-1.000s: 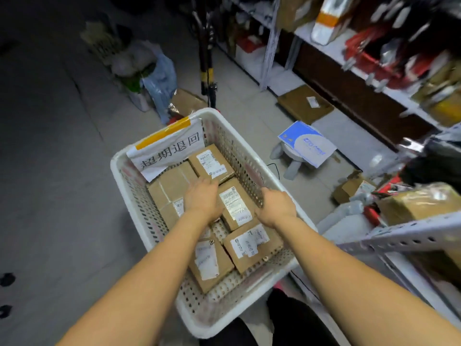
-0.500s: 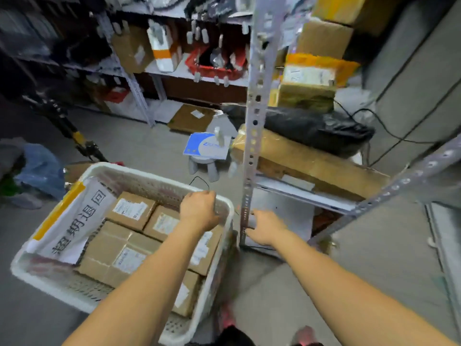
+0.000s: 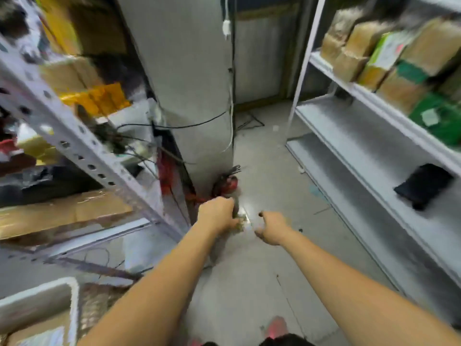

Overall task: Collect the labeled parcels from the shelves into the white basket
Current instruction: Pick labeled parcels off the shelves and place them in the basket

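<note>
Basket (image 3: 40, 293) sits at the bottom-left corner of the view, on the floor (image 3: 249, 283), only one corner in frame. Brown parcels (image 3: 30, 332) lie inside it, a white label showing on one; count not readable because of crop and blur. So part of the collecting looks done.

Both arms reach forward over the floor, clear of the basket. Left hand (image 3: 217, 216): fingers curled, blurred against clutter behind it, cannot tell whether it holds anything. Right hand (image 3: 272, 228): just beside the left, not touching it, fingers loosely curled, nothing visible in it. Neither hand touches a shelf or a parcel.

Past the hands, a red object (image 3: 228, 184) and dark cables (image 3: 174, 126) sit at the foot of a grey pillar (image 3: 189, 71). Left rack (image 3: 74, 143) stands beside the pillar, holding a long brown carton (image 3: 62, 213) low down and yellow packs higher up, all smeared.

Right shelf (image 3: 349, 146): two lower levels mostly bare, one black pouch (image 3: 422, 186) lying flat. Upper level carries a row of shelf parcels (image 3: 361, 41), brown and green, well apart from the hands; labels too blurred to confirm.

Judgement: mid-task, between picks. Basket partly filled, plenty left on the shelves. Next pick likely comes from the right shelf or the left rack.
</note>
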